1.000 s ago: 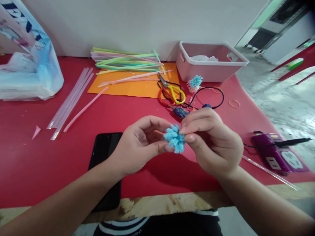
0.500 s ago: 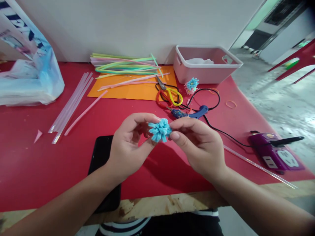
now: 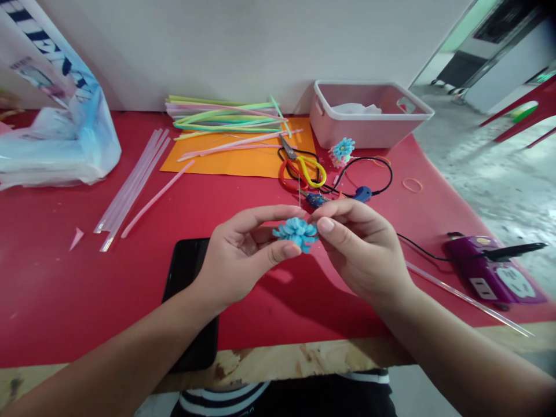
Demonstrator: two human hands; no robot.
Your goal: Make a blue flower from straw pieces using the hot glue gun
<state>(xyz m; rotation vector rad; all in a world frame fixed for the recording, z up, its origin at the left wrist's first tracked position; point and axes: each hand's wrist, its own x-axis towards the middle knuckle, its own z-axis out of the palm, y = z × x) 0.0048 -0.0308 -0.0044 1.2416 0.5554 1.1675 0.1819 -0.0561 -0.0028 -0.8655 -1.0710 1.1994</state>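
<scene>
A light-blue fuzzy flower (image 3: 297, 233), seemingly made of pipe cleaner, is held above the red table top. My left hand (image 3: 247, 249) grips it from the left, thumb in front and fingers behind. At its right edge, the thumb and index finger of my right hand (image 3: 354, 243) pinch the petals. A thin thread-like line (image 3: 299, 192) rises just behind the flower. Beyond my right fingers lies a blue glue gun (image 3: 362, 194), partly covered by them. Scissors (image 3: 304, 169) with one red and one yellow handle lie behind it.
Pipe cleaners (image 3: 226, 120) lie on orange paper (image 3: 243, 165). Left are clear glue sticks (image 3: 132, 182), a plastic bag (image 3: 65, 139) and a black phone (image 3: 186, 278). At the right are a pink basket (image 3: 365, 130), small flowers (image 3: 342, 150) and a purple power strip (image 3: 490, 266) with a cord.
The flower has tilted, showing more from the side, and my left thumb has slid across its front. Both hands appear slightly further right, as the whole view has shifted a little.
</scene>
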